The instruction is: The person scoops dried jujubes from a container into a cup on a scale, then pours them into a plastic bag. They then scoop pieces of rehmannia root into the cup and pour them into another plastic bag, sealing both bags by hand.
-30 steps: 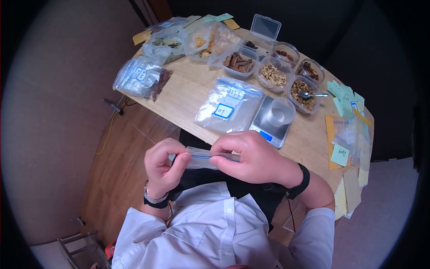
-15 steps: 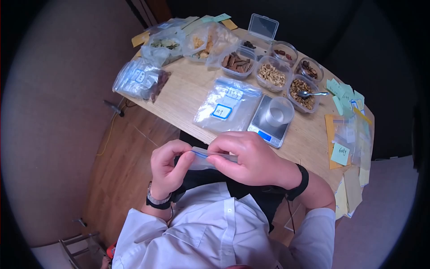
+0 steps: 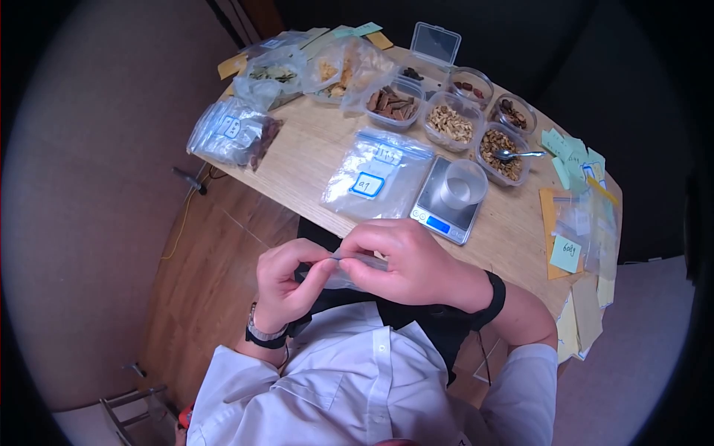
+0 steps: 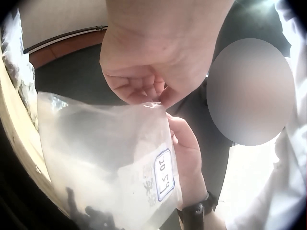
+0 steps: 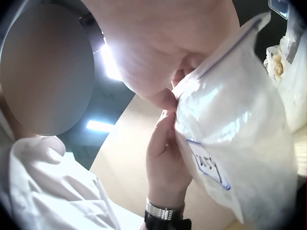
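Note:
A clear zip-top bag (image 3: 343, 279) hangs between my two hands in front of the table edge. My left hand (image 3: 290, 279) pinches the zip edge between thumb and curled index finger. Close beside it, my right hand (image 3: 398, 260) pinches the same edge, thumb tips nearly meeting. In the left wrist view the bag (image 4: 110, 143) bears a blue-bordered label (image 4: 164, 175), and dark pieces (image 4: 96, 218) lie in its bottom. The right wrist view shows the zip strip (image 5: 230, 48) running along the bag's top.
Beyond my hands lie a flat labelled bag (image 3: 375, 175) and a scale (image 3: 446, 212) with a plastic cup (image 3: 462, 184). Containers of dried pieces (image 3: 450, 125), one with a spoon (image 3: 520, 154), stand behind. Filled bags (image 3: 232, 134) sit left; paper notes (image 3: 567, 254) lie right.
My left hand has slid right along the zip edge toward my right hand, so less of the strip shows between them. The things on the table stay put.

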`<action>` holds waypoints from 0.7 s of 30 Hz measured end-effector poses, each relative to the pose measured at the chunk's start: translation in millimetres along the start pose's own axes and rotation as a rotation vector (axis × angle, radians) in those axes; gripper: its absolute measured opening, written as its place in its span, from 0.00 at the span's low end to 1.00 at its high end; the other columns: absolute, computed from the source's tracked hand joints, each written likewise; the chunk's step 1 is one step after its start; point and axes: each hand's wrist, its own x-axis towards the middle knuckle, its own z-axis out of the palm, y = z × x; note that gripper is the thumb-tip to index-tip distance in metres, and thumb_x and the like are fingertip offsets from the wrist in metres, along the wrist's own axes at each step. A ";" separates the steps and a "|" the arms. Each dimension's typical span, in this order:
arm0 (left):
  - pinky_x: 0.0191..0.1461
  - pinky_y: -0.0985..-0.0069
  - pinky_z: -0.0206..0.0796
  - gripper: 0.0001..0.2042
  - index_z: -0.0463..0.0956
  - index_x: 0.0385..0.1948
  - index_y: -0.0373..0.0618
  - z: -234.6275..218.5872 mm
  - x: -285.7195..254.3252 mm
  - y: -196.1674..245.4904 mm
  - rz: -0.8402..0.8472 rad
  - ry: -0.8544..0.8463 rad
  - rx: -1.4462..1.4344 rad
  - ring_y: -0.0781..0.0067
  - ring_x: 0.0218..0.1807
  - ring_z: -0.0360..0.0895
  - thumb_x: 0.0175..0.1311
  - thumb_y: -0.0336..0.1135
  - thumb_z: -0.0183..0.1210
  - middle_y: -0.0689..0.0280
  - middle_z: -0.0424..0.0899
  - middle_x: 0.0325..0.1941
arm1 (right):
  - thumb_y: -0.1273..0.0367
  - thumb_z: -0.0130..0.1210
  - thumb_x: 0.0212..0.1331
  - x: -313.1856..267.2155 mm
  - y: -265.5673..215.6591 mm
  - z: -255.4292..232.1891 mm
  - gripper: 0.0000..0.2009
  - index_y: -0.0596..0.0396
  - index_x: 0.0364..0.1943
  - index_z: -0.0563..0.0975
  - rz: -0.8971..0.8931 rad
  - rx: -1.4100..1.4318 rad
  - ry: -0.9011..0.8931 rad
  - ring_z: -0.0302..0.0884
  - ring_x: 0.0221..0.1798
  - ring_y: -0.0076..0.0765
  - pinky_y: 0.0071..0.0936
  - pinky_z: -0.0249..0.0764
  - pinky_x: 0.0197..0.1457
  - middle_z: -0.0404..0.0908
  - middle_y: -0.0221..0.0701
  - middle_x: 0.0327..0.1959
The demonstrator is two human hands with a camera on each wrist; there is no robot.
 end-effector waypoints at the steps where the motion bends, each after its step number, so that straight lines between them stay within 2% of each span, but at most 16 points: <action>1: 0.35 0.77 0.72 0.02 0.83 0.33 0.37 0.2 0.0 0.0 0.009 0.002 0.006 0.70 0.31 0.85 0.63 0.23 0.68 0.61 0.88 0.31 | 0.70 0.62 0.62 0.1 1.3 -0.3 0.05 0.58 0.33 0.82 -0.016 -0.014 -0.006 0.83 0.33 0.49 0.41 0.77 0.37 0.83 0.38 0.30; 4: 0.35 0.75 0.72 0.02 0.83 0.32 0.37 -0.2 -0.3 1.5 -0.033 -0.019 0.014 0.68 0.30 0.84 0.65 0.24 0.67 0.61 0.87 0.31 | 0.70 0.62 0.63 -0.2 4.1 -0.7 0.05 0.58 0.33 0.82 -0.053 -0.051 -0.025 0.83 0.33 0.50 0.42 0.77 0.37 0.82 0.38 0.30; 7: 0.34 0.72 0.71 0.04 0.82 0.31 0.38 -7.7 7.7 4.4 -0.016 -0.201 -0.016 0.62 0.28 0.83 0.66 0.26 0.64 0.59 0.86 0.30 | 0.71 0.62 0.63 -1.6 0.2 -1.0 0.04 0.58 0.34 0.82 -0.077 -0.072 -0.060 0.83 0.33 0.49 0.41 0.77 0.36 0.82 0.38 0.30; 10: 0.31 0.68 0.70 0.05 0.81 0.30 0.38 -13.2 14.1 3.4 0.085 -0.326 0.066 0.58 0.27 0.81 0.67 0.28 0.62 0.59 0.84 0.28 | 0.72 0.63 0.63 -3.7 -1.6 2.2 0.04 0.58 0.36 0.83 -0.107 -0.039 -0.089 0.82 0.32 0.46 0.38 0.76 0.35 0.83 0.37 0.30; 15: 0.27 0.68 0.66 0.07 0.80 0.27 0.38 -19.9 14.9 2.9 0.205 -0.266 0.000 0.60 0.23 0.79 0.66 0.28 0.63 0.60 0.83 0.24 | 0.72 0.64 0.63 -1.9 -6.7 -2.2 0.03 0.58 0.36 0.84 -0.166 -0.006 -0.112 0.81 0.30 0.43 0.36 0.75 0.34 0.82 0.35 0.30; 18: 0.25 0.68 0.66 0.08 0.79 0.26 0.39 -22.5 12.9 1.2 0.238 -0.188 -0.005 0.61 0.21 0.79 0.67 0.30 0.63 0.59 0.82 0.22 | 0.71 0.64 0.62 0.8 -13.1 -13.1 0.04 0.57 0.35 0.83 -0.069 0.024 -0.183 0.82 0.32 0.48 0.40 0.76 0.36 0.83 0.37 0.29; 21: 0.25 0.68 0.65 0.09 0.79 0.26 0.39 -26.0 9.1 1.9 0.230 -0.096 -0.028 0.61 0.21 0.78 0.68 0.30 0.62 0.59 0.81 0.22 | 0.70 0.64 0.63 3.3 -13.1 -20.2 0.04 0.57 0.35 0.84 -0.049 0.012 -0.209 0.81 0.30 0.46 0.39 0.75 0.35 0.82 0.36 0.28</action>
